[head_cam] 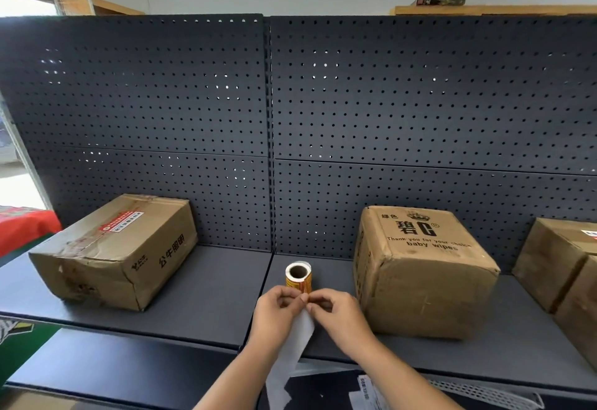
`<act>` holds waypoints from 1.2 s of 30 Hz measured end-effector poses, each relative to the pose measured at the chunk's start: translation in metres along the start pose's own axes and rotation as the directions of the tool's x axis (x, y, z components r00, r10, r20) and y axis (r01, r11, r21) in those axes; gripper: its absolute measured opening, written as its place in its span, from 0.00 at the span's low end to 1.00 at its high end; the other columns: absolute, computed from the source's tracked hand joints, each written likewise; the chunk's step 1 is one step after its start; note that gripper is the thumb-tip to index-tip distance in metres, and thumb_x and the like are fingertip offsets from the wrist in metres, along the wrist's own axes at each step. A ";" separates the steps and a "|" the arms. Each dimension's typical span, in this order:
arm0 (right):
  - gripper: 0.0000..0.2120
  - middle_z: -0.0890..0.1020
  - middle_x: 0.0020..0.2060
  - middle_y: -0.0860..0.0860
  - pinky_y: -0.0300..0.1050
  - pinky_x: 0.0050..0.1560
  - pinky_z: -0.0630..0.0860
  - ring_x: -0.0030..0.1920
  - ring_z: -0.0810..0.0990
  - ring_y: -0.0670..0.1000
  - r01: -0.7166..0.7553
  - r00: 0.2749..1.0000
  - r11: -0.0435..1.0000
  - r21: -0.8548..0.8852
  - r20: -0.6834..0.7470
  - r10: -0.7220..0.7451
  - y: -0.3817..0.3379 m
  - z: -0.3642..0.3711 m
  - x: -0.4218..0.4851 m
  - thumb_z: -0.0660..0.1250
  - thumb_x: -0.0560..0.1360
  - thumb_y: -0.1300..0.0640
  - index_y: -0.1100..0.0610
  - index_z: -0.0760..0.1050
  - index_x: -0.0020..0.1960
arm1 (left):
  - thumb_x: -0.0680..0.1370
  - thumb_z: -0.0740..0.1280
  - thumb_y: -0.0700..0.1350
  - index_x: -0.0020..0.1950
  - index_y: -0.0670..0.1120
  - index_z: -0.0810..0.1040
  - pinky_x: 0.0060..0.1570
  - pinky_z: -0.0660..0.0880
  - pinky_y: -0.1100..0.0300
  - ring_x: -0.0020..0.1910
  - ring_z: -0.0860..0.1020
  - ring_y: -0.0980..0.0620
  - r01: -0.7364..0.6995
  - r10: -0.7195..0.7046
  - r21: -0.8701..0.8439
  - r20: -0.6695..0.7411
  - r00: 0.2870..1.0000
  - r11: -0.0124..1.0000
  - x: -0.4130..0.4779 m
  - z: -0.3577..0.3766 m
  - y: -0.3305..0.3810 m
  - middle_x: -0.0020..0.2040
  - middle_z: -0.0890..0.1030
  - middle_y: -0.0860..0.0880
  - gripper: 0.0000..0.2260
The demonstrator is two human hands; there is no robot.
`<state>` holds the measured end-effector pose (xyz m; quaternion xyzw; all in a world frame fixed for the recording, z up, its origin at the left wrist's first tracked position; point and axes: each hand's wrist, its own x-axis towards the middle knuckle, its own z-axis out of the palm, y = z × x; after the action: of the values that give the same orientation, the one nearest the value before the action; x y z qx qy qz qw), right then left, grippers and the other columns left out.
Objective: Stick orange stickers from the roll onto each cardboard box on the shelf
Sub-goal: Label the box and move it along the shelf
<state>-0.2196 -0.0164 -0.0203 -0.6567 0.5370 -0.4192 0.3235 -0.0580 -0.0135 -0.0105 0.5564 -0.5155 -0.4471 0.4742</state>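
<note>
An orange sticker roll [298, 275] stands on end on the dark shelf [206, 283], near its front middle. A white backing strip [290, 354] trails from it down past the shelf edge. My left hand [279, 308] and my right hand [336, 311] meet just in front of the roll, fingertips pinching the strip's top end. A long cardboard box [113, 251] lies on the shelf at the left. A squat box printed "baby wipes" [420, 270] stands to the right of the roll. A third box [562, 277] is cut off at the right edge.
A dark pegboard wall [268, 112] closes the back of the shelf. A lower shelf [129, 367] holds white paper scraps [365, 390] and a mesh basket [484, 393]. A red cloth [26, 228] shows at the far left.
</note>
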 end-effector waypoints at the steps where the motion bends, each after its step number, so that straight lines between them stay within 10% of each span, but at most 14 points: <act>1: 0.08 0.88 0.46 0.44 0.39 0.54 0.81 0.50 0.85 0.41 0.003 1.000 1.000 0.013 0.013 -0.003 0.000 -0.001 0.000 0.73 0.77 0.61 0.51 0.87 0.54 | 0.77 0.76 0.42 0.50 0.43 0.83 0.42 0.78 0.68 0.42 0.85 0.57 0.008 -0.008 -0.018 0.009 1.000 1.000 0.000 0.001 0.000 0.41 0.87 0.48 0.05; 36: 0.05 0.83 0.48 0.44 0.33 0.49 0.76 0.50 0.80 0.41 0.074 0.996 0.988 -0.136 -0.038 -0.080 0.008 0.006 0.016 0.70 0.81 0.56 0.52 0.84 0.54 | 0.81 0.69 0.37 0.56 0.53 0.79 0.48 0.77 0.71 0.48 0.81 0.63 -0.113 0.118 0.168 -0.020 0.993 0.979 0.003 0.011 0.000 0.50 0.84 0.53 0.11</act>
<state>-0.2164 -0.0335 -0.0269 -0.6881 0.5450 -0.4084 0.2504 -0.0688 -0.0177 -0.0121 0.5699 -0.5753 -0.3658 0.4587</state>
